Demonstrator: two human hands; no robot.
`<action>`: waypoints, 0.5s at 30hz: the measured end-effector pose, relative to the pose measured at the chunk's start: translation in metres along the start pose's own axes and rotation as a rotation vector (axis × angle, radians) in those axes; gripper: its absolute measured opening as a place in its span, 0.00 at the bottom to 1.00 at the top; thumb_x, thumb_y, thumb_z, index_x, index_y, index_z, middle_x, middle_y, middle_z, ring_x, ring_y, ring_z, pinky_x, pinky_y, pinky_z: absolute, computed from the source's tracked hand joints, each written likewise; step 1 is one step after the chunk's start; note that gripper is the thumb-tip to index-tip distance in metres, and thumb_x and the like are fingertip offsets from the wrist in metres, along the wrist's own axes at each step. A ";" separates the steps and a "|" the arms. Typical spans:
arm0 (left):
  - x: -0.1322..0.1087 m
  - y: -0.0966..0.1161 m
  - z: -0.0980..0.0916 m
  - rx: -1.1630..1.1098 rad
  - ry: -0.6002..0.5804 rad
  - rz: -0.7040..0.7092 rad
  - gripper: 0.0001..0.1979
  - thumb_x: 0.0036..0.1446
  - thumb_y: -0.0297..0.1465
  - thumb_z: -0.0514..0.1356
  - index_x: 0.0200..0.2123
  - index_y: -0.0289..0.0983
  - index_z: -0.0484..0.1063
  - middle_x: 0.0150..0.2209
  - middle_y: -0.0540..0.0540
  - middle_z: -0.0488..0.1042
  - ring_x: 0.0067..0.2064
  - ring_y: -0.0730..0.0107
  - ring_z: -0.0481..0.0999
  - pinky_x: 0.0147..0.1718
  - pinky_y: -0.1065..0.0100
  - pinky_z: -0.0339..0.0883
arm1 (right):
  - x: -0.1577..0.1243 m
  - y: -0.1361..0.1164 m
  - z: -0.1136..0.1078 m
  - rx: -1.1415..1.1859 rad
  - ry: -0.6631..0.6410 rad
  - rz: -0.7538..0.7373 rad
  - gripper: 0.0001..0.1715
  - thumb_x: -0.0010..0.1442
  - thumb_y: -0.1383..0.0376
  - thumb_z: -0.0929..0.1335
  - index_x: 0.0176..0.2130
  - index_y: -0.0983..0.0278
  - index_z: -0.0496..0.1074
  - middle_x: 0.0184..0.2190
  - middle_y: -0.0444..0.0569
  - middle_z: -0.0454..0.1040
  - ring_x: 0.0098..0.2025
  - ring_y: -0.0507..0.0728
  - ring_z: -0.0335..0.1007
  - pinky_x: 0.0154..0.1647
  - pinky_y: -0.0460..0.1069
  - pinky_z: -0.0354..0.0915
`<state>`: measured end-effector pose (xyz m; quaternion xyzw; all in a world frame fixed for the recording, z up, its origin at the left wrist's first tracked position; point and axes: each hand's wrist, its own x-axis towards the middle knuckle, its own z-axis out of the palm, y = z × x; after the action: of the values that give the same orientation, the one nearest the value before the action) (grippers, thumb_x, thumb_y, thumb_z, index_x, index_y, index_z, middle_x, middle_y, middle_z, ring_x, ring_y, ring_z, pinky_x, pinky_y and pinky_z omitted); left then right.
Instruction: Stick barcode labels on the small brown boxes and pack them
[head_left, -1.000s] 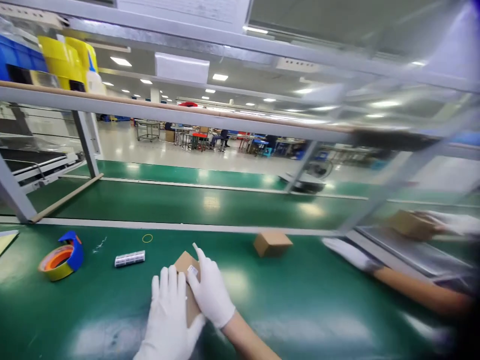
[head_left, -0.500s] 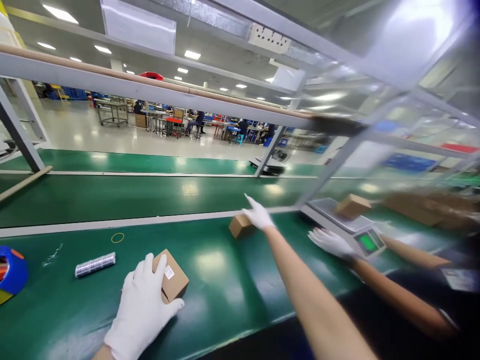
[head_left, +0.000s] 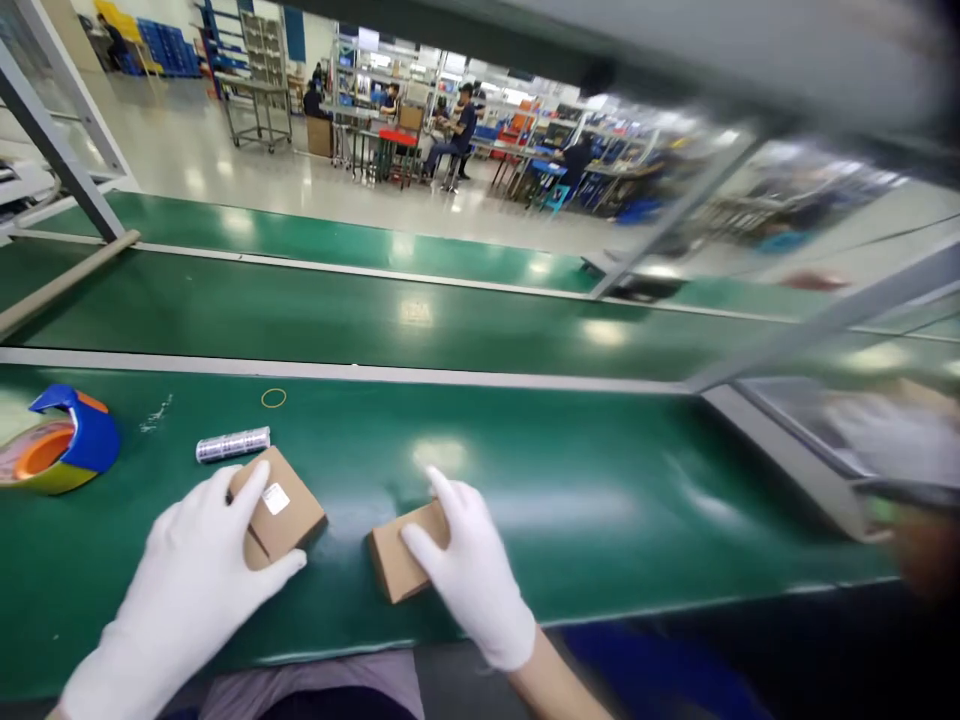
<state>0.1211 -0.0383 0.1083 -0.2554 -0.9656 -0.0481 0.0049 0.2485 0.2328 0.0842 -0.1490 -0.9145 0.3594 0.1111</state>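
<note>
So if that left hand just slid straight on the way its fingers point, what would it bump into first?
The left hand rests on the labelled box, fingers aimed up and to the right. Past the box, only bare green belt shows along that line. The silver roll lies off to the left, probably missed.

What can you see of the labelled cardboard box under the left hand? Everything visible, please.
The labelled box is a small, flat, plain brown cardboard carton, closed, lying flat on the green belt and turned at an angle to its edge. A small white sticker sits on its top face; its print is unreadable. The white-gloved left hand lies over its near-left part, fingers on the top. A silver cylinder lies just behind it; whether they touch is unclear. A second box lies apart, on its right.
</note>
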 end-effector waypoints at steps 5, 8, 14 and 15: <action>-0.019 -0.035 -0.003 0.076 0.030 -0.053 0.39 0.59 0.53 0.55 0.66 0.36 0.57 0.55 0.33 0.71 0.49 0.39 0.75 0.45 0.49 0.67 | -0.006 -0.029 -0.019 0.059 -0.027 -0.073 0.21 0.67 0.67 0.65 0.58 0.57 0.69 0.53 0.53 0.69 0.56 0.63 0.65 0.60 0.59 0.64; -0.022 -0.037 -0.003 0.061 0.041 -0.048 0.40 0.58 0.54 0.53 0.67 0.38 0.56 0.54 0.33 0.72 0.48 0.35 0.75 0.44 0.46 0.68 | 0.004 -0.035 -0.052 0.122 -0.136 0.018 0.10 0.72 0.66 0.61 0.38 0.60 0.68 0.38 0.47 0.71 0.40 0.57 0.68 0.43 0.51 0.67; -0.019 -0.034 -0.003 0.042 0.037 -0.065 0.41 0.57 0.55 0.52 0.69 0.43 0.53 0.53 0.33 0.71 0.46 0.32 0.75 0.41 0.42 0.69 | 0.017 -0.046 -0.066 0.078 -0.442 0.149 0.14 0.69 0.70 0.63 0.30 0.62 0.67 0.27 0.39 0.70 0.29 0.52 0.63 0.32 0.47 0.59; -0.019 -0.034 -0.003 0.043 0.033 -0.064 0.41 0.57 0.56 0.52 0.69 0.43 0.53 0.53 0.33 0.71 0.46 0.32 0.75 0.40 0.41 0.69 | 0.018 -0.046 -0.062 0.057 -0.453 0.153 0.14 0.68 0.71 0.63 0.30 0.62 0.67 0.26 0.39 0.70 0.29 0.52 0.63 0.31 0.47 0.58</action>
<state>0.1208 -0.0778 0.1079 -0.2235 -0.9739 -0.0316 0.0247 0.2418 0.2458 0.1628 -0.1299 -0.8916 0.4167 -0.1204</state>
